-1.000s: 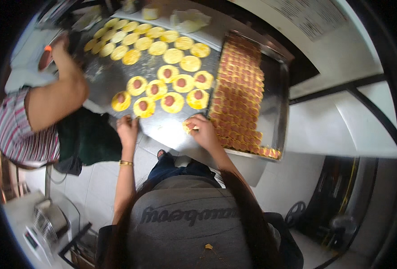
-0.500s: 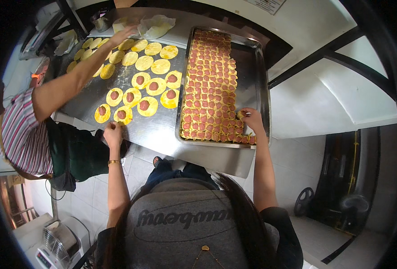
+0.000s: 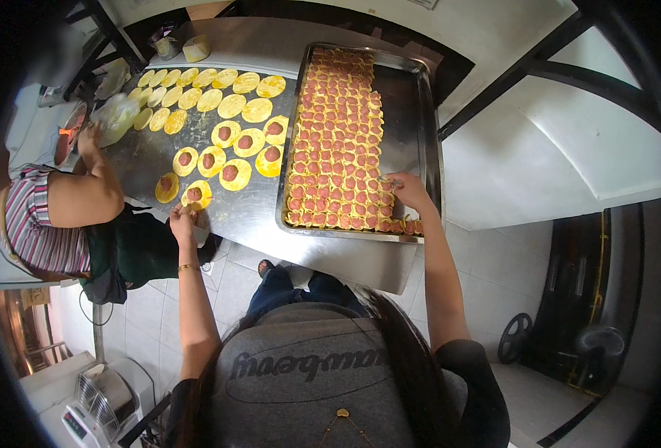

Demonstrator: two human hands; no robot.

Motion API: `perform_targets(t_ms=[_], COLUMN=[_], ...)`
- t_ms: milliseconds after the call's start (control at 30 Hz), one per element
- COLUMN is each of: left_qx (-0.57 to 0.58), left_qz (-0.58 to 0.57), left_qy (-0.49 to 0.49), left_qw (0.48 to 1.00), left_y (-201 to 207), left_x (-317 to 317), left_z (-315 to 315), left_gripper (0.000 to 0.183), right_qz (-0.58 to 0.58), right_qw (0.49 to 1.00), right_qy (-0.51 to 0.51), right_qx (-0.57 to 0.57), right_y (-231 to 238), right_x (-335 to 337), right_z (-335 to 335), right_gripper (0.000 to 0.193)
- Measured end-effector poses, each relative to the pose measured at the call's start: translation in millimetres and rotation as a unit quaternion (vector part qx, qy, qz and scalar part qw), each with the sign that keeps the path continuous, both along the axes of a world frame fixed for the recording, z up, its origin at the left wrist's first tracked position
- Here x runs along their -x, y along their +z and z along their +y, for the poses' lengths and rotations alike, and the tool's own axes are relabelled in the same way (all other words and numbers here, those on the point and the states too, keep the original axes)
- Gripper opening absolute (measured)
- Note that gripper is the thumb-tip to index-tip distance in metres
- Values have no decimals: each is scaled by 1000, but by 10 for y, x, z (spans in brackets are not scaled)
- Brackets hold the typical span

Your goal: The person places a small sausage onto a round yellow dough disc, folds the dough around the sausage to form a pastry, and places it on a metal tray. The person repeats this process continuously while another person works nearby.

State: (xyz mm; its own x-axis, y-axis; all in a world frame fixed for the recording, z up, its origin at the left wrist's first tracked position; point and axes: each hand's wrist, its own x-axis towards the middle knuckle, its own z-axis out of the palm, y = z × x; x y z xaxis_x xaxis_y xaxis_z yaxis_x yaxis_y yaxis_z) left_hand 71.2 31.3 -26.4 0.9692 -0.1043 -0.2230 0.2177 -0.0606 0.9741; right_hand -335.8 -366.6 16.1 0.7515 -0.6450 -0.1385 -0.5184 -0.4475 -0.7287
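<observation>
Round yellow dough wrappers lie on the steel table (image 3: 252, 213), several with a lump of pink meat filling. My left hand (image 3: 183, 222) is closed at the near edge of a filled dough wrapper (image 3: 197, 196), pinching its rim. Over the big metal tray (image 3: 409, 112), my right hand (image 3: 410, 190) has its fingers drawn together beside the right side of the packed rows of open-topped meat dumplings (image 3: 334, 149). What is between those fingertips is too small to make out.
At the left a co-worker in a striped top holds a clear plastic bag (image 3: 115, 117) over the table's end. Plain wrappers (image 3: 232, 106) lie in rows farther back. A pale yellow block (image 3: 196, 48) stands at the back; a black frame bar (image 3: 487, 108) slants at the right.
My right hand has moved slightly up and left against the dumpling rows. My left hand stays by the same wrapper. The co-worker's arm has drawn back left, taking the plastic bag along.
</observation>
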Motion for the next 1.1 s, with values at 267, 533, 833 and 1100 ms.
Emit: perform_targets(t_ms=[267, 533, 833, 1100], left_qx=[-40, -31, 155, 252], left_qz=[-8, -2, 151, 235], left_qy=[-68, -70, -53, -186], left_qw=[997, 997, 975, 920], left_y=[-42, -135, -38, 961], left_x=[-115, -216, -109, 644], left_z=[54, 48, -41, -313], left_gripper=[14, 9, 12, 29], right_qz=[-8, 0, -228, -218], right_qw=[997, 999, 961, 812], right_qy=[-22, -34, -131, -66], right_qx=[-79, -7, 85, -537], right_y=[3, -20, 245, 287], right_x=[105, 91, -573, -2285], right_z=[35, 156, 535, 2164], right_gripper=[53, 56, 42, 25])
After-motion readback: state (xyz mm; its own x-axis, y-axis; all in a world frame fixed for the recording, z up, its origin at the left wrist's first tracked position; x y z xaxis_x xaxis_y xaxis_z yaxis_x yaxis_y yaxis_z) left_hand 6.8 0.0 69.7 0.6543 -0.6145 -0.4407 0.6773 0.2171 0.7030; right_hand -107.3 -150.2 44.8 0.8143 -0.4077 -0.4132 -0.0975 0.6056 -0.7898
